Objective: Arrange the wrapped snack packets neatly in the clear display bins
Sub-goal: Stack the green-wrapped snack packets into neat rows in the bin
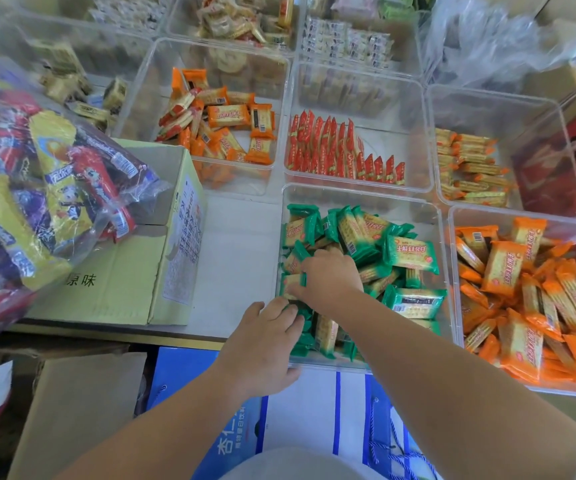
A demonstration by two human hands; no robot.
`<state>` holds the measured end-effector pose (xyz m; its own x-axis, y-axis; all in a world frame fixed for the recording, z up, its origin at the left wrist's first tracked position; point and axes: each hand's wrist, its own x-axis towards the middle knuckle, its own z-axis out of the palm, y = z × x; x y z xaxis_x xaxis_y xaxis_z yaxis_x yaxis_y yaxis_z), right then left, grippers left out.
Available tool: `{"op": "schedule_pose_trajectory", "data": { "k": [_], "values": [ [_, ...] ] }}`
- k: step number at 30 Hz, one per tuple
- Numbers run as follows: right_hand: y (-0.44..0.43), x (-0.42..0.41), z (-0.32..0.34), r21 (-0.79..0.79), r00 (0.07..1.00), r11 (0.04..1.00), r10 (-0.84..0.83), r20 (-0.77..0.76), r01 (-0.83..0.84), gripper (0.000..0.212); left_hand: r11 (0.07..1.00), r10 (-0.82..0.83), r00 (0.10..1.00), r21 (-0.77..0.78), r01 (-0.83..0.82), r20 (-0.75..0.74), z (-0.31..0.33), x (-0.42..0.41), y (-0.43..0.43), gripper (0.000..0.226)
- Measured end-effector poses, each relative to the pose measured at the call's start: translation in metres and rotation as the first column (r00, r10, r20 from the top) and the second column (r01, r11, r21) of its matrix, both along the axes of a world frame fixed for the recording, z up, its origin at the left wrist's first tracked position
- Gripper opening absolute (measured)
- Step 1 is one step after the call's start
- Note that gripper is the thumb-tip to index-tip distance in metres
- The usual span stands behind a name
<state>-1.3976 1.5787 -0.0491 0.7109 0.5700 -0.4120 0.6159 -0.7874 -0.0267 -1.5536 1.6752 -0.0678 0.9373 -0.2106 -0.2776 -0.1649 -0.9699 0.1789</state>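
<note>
Green-wrapped cracker packets (407, 252) lie in a loose heap inside a clear bin (359, 194) in front of me. My right hand (328, 275) reaches into the bin's left side, its fingers curled round green packets by the left wall. My left hand (265, 341) is at the bin's near-left corner, fingertips curled on green packets there. Other clear bins hold orange packets (522, 299) on the right, red packets (331, 147) stood in rows behind, and orange-ended packets (224, 119) at the back left.
A yellow cardboard box (148, 258) stands left of the green bin, with a plastic bag of colourful snacks (37, 188) resting on it. Blue-and-white paper bags (314, 417) and brown cartons (78, 410) sit below the table edge. More bins fill the back.
</note>
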Motion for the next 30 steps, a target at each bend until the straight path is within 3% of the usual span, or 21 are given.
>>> {"op": "schedule_pose_trajectory", "data": {
  "k": [3, 8, 13, 18, 26, 30],
  "values": [
    [0.002, -0.005, -0.009, -0.045, 0.999, 0.999, 0.016, 0.037, -0.014, 0.044, 0.999, 0.017, 1.000, -0.028, -0.017, 0.022, 0.002, -0.001, -0.001, 0.074],
    [-0.010, -0.012, -0.015, 0.046, 0.999, 0.999, 0.026, 0.019, -0.027, 0.045, 0.999, 0.012, 0.997, -0.050, -0.008, 0.079, 0.003, -0.001, -0.002, 0.069],
    [-0.023, -0.020, -0.008, 0.117, 0.995, 0.988, 0.096, 0.026, -0.099, 0.049, 0.999, 0.009, 1.000, -0.034, -0.009, 0.021, 0.005, 0.001, -0.002, 0.070],
    [-0.039, -0.021, 0.008, 0.401, 0.978, 0.898, -0.120, -0.169, 0.179, 0.036, 1.000, -0.007, 0.999, -0.019, 0.007, 0.040, 0.006, 0.000, -0.001, 0.070],
    [-0.028, -0.020, 0.013, 0.126, 0.953, 0.965, 0.251, -0.168, -0.232, 0.042, 0.999, -0.037, 0.999, 0.038, 0.038, -0.022, 0.005, 0.001, 0.000, 0.079],
    [-0.015, -0.019, 0.006, 0.171, 0.946, 0.985, 0.073, -0.317, -0.018, 0.059, 0.998, -0.049, 0.999, 0.036, 0.049, 0.015, 0.011, 0.001, 0.003, 0.077]
  ]
}}
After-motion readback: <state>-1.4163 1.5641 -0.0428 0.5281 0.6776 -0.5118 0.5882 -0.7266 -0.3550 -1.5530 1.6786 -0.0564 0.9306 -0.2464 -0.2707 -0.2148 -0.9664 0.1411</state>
